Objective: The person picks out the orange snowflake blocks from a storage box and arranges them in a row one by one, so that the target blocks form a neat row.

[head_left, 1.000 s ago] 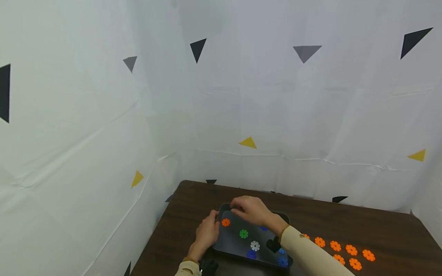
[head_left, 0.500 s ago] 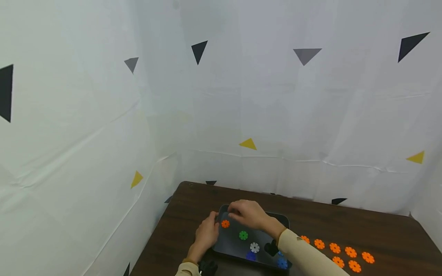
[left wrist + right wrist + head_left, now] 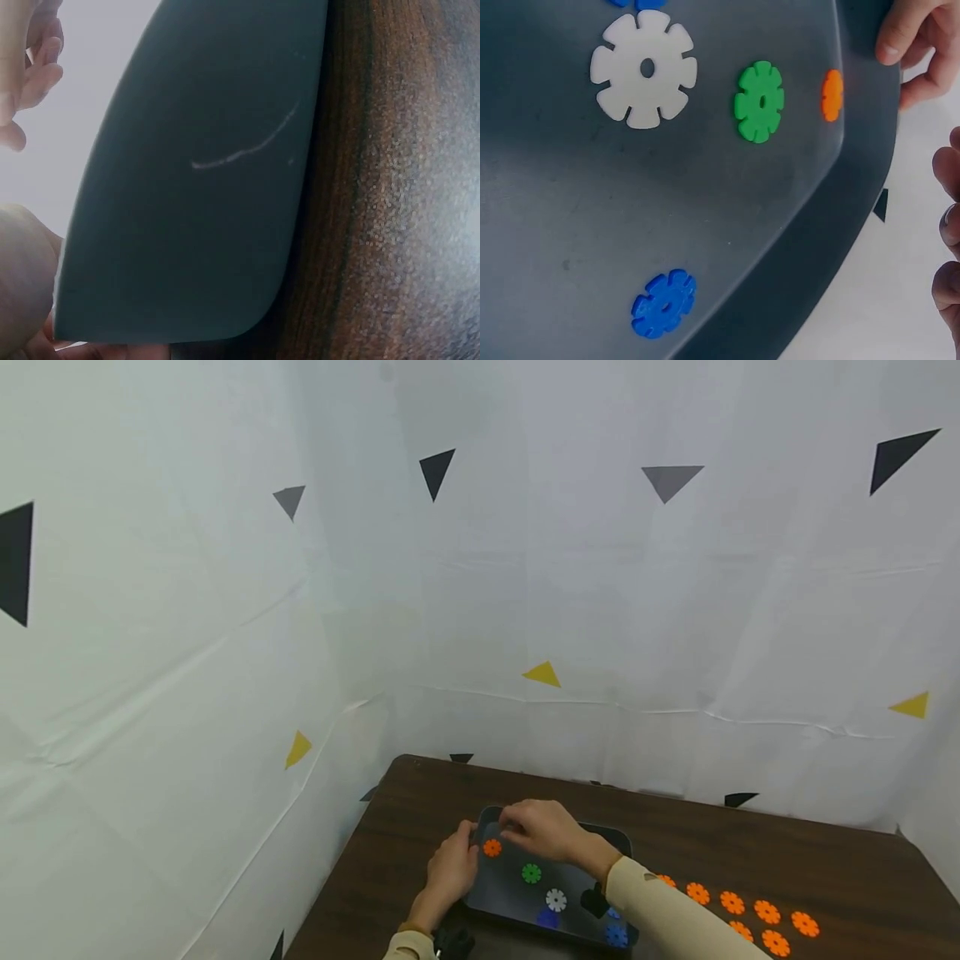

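Note:
My left hand grips the left side of a dark grey tray, thumb over the rim and fingers outside the wall. Above the tray's far left part hovers my right hand, its fingers loosely bent; nothing shows between them in the wrist views. On the tray floor lie flat notched plastic discs: an orange disc, a green disc, a white disc and several blue ones, including a blue disc near the far wall. My right forearm covers part of the tray's right side in the head view.
Several orange discs lie in rows on the brown wooden table, right of the tray. White sheeting with triangles hangs behind the table and at its left. Dark wrist cameras sit below both wrists.
My right hand has come slightly lower and nearer over the tray, its fingers still bent. The left hand keeps its grip on the tray; the discs lie as before.

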`<state>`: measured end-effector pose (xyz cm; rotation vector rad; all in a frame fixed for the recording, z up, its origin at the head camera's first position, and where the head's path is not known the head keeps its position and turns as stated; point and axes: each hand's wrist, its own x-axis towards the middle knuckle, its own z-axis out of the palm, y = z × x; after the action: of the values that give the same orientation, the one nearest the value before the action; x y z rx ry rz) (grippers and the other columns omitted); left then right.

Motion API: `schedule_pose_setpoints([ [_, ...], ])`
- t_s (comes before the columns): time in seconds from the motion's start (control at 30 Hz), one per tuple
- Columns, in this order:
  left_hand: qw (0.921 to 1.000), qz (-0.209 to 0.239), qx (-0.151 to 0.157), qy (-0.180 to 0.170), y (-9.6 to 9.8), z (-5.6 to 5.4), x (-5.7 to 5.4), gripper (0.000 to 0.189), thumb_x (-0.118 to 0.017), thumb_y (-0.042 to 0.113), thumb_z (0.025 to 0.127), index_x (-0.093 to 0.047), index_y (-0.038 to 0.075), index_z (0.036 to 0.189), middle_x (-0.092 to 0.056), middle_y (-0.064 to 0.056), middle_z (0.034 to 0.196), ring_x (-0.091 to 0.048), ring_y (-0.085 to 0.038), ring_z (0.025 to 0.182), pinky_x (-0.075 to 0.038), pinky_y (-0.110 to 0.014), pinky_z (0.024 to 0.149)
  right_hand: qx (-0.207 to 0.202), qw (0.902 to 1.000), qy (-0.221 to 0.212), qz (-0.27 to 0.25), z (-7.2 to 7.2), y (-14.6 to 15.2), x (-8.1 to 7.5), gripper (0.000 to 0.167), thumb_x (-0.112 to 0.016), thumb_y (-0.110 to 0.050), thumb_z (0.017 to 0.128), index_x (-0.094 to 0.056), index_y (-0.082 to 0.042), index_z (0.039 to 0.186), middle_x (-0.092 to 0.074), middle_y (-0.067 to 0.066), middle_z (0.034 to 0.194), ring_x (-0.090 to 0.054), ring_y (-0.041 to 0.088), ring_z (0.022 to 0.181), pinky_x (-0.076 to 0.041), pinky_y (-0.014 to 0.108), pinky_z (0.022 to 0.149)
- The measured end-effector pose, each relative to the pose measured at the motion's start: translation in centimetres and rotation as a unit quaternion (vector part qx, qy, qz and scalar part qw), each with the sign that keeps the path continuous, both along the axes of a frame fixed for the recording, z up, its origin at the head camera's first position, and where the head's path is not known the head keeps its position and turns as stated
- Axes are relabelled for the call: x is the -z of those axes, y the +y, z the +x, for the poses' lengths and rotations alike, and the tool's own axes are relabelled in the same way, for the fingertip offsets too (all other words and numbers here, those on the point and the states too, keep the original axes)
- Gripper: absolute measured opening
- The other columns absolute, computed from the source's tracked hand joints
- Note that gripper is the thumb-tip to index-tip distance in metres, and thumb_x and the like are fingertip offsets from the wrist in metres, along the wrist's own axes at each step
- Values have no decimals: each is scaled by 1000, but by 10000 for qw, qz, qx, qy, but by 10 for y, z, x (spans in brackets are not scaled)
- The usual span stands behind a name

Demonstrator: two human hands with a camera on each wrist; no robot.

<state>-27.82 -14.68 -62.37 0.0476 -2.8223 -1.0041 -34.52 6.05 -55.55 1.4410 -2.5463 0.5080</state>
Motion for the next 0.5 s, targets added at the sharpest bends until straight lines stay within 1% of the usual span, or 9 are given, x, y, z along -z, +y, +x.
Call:
schedule_pose_setpoints([
  [0.13,9999,61,36,-92,1,3,-1,35,-63,12,106,-58,9,141,-70,-5,99,-58,-15,68,-42,-37,56,-171,9997,-88,128,-1,-2,3,9,-75,-26,101,-76,-20,108,-76,-7,100,-65,2,80,-53,23,68],
  [0.27,10000,3,93,31,1,2,-2,35,-63,12,107,-57,8,142,-69,-5,97,-56,-14,66,-41,-36,55,-262,9994,63,197,-2,-4,2,9,-75,-26,101,-75,-21,108,-75,-8,99,-64,3,80,-53,22,68],
  [0.37,9999,-30,85,98,2,2,-4,35,-63,12,107,-58,8,141,-70,-6,99,-57,-14,66,-41,-36,55,-237,9995,133,132,-1,-5,0,8,-74,-25,101,-75,-22,108,-76,-7,99,-65,4,81,-54,24,68],
  [0.5,10000,-64,28,38,4,3,-4,34,-63,12,106,-59,9,140,-72,-8,103,-60,-16,70,-43,-38,56,-212,9997,65,120,-1,-5,2,8,-74,-25,101,-75,-21,108,-76,-6,100,-66,5,81,-54,24,68],
])
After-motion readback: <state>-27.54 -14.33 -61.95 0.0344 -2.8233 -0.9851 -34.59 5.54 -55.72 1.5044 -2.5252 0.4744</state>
